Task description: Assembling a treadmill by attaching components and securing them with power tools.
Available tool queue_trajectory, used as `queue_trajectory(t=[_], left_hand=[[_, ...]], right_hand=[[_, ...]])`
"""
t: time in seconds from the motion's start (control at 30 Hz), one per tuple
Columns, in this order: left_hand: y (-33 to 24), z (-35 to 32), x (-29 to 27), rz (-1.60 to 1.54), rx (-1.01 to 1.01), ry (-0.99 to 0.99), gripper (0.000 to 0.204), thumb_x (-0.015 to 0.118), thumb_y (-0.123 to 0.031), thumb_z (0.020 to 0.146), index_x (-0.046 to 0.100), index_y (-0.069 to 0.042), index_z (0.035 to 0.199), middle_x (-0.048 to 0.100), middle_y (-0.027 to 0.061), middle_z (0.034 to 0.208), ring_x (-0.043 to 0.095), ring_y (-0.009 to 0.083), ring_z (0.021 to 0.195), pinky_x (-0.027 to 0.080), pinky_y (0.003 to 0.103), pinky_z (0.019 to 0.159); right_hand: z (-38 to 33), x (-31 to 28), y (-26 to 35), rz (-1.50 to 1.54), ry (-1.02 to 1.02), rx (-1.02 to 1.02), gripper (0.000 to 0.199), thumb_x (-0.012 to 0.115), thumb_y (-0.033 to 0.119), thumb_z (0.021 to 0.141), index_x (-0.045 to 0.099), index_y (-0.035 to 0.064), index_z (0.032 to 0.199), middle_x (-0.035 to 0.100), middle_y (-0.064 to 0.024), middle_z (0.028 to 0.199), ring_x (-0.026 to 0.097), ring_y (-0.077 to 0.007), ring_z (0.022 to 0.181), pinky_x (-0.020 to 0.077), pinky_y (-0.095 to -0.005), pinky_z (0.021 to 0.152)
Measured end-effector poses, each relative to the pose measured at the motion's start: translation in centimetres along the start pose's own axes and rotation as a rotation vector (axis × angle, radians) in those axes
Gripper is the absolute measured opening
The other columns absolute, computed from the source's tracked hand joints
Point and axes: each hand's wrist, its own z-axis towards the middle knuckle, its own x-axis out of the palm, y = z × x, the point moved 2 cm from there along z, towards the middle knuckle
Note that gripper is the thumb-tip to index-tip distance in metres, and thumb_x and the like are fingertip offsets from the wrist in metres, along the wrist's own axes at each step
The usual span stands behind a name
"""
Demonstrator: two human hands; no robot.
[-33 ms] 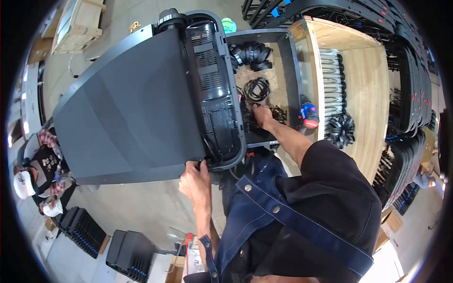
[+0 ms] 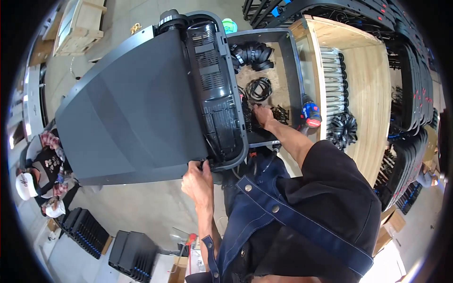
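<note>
A treadmill base (image 2: 141, 104) with a dark belt lies in front of me, its motor bay (image 2: 219, 118) uncovered at the right end. My left hand (image 2: 198, 181) is closed, thumb and fingers pinched at the near right corner of the belt; what they hold there is hidden. To the right of the bay stands a dark-rimmed tray (image 2: 295, 70). Inside it my right hand (image 2: 263, 114) reaches down with fingers curled among small black screws (image 2: 280, 114); whatever is in them cannot be made out. A coil of black cable (image 2: 258, 88) lies just beyond that hand.
Black curved parts (image 2: 252, 54) fill the tray's far end. A blue and red power tool (image 2: 311, 114) sits at its right side. Beyond is a wooden crate (image 2: 368, 85) holding metal tubes (image 2: 333, 80). Racked black frames (image 2: 413, 89) stand far right; people (image 2: 45, 165) are at far left.
The view has shifted slightly, so the scene sits a little further right. Both hands keep their places at the belt corner and in the tray.
</note>
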Motion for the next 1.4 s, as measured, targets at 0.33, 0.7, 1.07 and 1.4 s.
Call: queue_trajectory(t=[0.33,0.7,1.07,1.4], left_hand=[[4.8,0.4,-2.8,-0.365,0.254,0.124,0.02,0.07,-0.016,0.093,0.072,-0.002,0.107,0.069,0.0118,0.075,0.066,0.0284,0.065,0.052,0.04,0.066],[-0.3,7.3,-3.8,0.403,1.73,0.135,0.023,0.063,-0.014,0.081,0.066,-0.011,0.104,0.058,0.0064,0.113,0.054,0.0272,0.115,0.043,0.042,0.103],[-4.7,11.1,-2.7,0.574,1.861,0.91,0.029,0.076,-0.014,0.072,0.065,-0.011,0.098,0.063,0.007,0.095,0.057,0.0296,0.103,0.04,0.043,0.097],[-4.0,11.6,-0.2,0.646,1.829,0.913,0.019,0.065,-0.031,0.085,0.075,-0.016,0.091,0.068,0.0068,0.093,0.06,0.0299,0.098,0.037,0.041,0.091]], right_hand=[[-7.2,-12.3,2.2,1.419,-0.334,0.254,0.022,0.065,0.012,0.093,0.062,-0.0012,0.111,0.074,-0.0196,0.097,0.074,-0.0281,0.083,0.0611,-0.0389,0.073],[-22.7,-25.0,16.8,0.66,-0.42,-0.259,0.014,0.068,0.014,0.09,0.067,0.003,0.099,0.061,-0.0102,0.087,0.065,-0.0296,0.08,0.0508,-0.0435,0.07],[-19.9,-22.6,20.5,0.648,-0.251,-0.234,0.01,0.065,0.01,0.088,0.064,0.0004,0.088,0.062,-0.0157,0.094,0.065,-0.0393,0.091,0.0496,-0.051,0.073],[-21.0,-20.8,21.8,0.688,-0.386,-0.122,0.016,0.062,0.009,0.089,0.069,0.0027,0.102,0.061,-0.0171,0.099,0.066,-0.0412,0.085,0.0539,-0.0499,0.071]])
